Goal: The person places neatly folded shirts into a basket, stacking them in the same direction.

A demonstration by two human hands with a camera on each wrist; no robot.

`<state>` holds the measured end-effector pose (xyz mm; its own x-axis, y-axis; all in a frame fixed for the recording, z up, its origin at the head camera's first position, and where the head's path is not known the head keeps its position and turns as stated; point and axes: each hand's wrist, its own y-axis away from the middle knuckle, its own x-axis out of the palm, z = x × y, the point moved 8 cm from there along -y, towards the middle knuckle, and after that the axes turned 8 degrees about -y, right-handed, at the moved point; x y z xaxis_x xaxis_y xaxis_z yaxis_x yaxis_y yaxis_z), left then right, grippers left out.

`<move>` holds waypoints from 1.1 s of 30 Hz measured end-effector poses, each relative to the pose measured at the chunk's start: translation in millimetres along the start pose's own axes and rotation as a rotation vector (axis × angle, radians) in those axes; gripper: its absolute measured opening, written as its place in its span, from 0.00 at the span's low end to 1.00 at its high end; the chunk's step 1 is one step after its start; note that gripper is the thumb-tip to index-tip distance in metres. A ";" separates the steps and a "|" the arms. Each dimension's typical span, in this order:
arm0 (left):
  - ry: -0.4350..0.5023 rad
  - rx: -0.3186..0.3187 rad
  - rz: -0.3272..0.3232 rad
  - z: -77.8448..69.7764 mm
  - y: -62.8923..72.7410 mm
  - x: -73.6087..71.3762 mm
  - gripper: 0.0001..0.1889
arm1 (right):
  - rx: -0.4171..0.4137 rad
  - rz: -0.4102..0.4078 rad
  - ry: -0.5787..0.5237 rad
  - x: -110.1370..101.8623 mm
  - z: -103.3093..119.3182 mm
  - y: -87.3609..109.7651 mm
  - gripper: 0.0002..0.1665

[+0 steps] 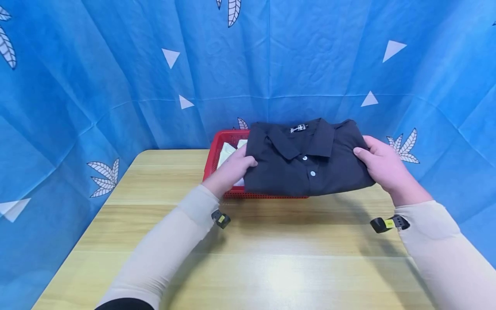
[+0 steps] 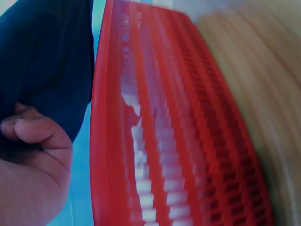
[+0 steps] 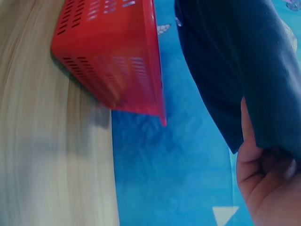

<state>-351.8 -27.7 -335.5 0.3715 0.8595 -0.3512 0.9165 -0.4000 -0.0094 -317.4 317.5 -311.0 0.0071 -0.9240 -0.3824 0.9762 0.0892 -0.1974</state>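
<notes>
A folded dark polo shirt [image 1: 283,176], with a collar, white buttons and a neck label, is held up between both hands above a red plastic basket [image 1: 211,159]. My left hand [image 1: 234,168] grips the shirt's left edge, thumb on top. On the opposite edge, my right hand [image 1: 381,162] pinches the fabric between thumb and fingers. Pale cloth [image 1: 226,153] lies in the basket, mostly hidden by the shirt. From the left wrist view, the basket's slotted side [image 2: 155,117] stands beside the left hand. The right wrist view shows the shirt [image 3: 221,61] apart from the basket.
The basket stands at the far edge of a light wooden table [image 1: 271,258]. Behind and around the table hangs a blue curtain [image 1: 271,56] with white triangles and leaf prints. A small black device [image 1: 221,218] is strapped at each wrist.
</notes>
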 end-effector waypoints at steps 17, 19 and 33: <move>-0.248 0.095 -0.064 21.0 2.4 -76.2 0.33 | -0.048 0.070 0.101 55.9 20.7 -28.8 0.25; -0.282 0.096 -0.066 22.2 2.8 -80.0 0.33 | -0.047 0.068 0.102 59.7 18.9 -32.0 0.25; -0.538 0.042 -0.107 37.6 5.9 -99.1 0.30 | -0.054 0.079 0.162 85.5 3.2 -48.7 0.24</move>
<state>-388.7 -127.2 -335.9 0.1384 0.6162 -0.7753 0.9339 -0.3418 -0.1049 -363.6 233.0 -331.2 0.0444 -0.8418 -0.5380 0.9608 0.1835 -0.2078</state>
